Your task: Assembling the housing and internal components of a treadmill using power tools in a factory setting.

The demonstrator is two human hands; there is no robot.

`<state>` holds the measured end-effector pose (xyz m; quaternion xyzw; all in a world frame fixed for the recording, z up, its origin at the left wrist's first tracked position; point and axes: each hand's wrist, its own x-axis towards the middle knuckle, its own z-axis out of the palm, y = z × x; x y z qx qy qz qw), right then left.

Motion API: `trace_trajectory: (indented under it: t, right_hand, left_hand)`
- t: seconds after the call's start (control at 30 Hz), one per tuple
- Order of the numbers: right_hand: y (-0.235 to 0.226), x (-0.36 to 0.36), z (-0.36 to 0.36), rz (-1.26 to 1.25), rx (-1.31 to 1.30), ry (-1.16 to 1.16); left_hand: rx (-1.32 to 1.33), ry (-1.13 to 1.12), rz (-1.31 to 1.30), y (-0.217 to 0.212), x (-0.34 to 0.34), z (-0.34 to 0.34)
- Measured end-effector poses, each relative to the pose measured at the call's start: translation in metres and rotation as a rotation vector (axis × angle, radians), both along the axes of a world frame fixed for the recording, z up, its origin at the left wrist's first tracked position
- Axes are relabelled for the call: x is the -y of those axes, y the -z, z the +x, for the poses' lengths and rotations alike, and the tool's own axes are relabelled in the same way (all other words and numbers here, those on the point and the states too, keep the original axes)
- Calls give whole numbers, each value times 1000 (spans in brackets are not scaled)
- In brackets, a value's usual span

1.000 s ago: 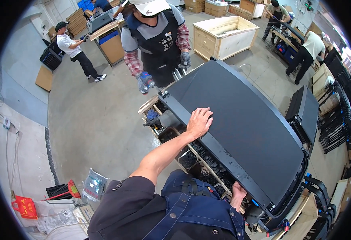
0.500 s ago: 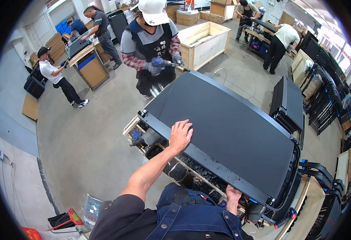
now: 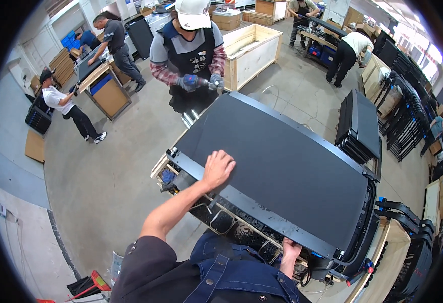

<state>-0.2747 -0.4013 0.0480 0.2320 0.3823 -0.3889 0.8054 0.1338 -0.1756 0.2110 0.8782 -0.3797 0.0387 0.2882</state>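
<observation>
A long treadmill deck (image 3: 282,171) with a dark flat belt and black side rails lies across the bench before me. My left hand (image 3: 218,170) rests on its near side, over the rail and belt, fingers apart and a little bent, holding nothing. Farther right, my right hand (image 3: 291,249) grips the near rail from below, its fingers partly hidden under the edge. Across the deck's far left corner stands a co-worker in a white cap, whose gloved hands hold a blue power drill (image 3: 195,81).
Bins of small black parts (image 3: 222,221) sit under the deck's near edge. An open wooden crate (image 3: 252,55) stands behind the co-worker. Stacked decks (image 3: 357,126) are at the right, beside a wooden box (image 3: 383,252). Other people work at benches farther back.
My view has shifted slightly, and the deck's left end sits lower and farther left in it. Both hands stay on the deck. The co-worker's drill has moved a little left.
</observation>
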Motion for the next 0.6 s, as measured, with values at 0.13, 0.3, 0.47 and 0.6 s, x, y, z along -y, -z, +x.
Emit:
trace_trajectory:
  t: [0.13, 0.3, 0.47, 0.6]
  right_hand:
    - [15, 0, -7, 6, -64, 39]
    - [25, -1, -2, -37, -260, 78]
    - [0, -7, 13, -150, -429, 120]
    - [5, -5, 14, -180, -515, 120]
  left_hand:
    - [153, -221, 1, 16, 10, 117]
    - [-194, -456, 123, 34, 35, 264]
    - [-532, -350, 225, 39, 66, 345]
    - [-723, -213, 149, 47, 62, 372]
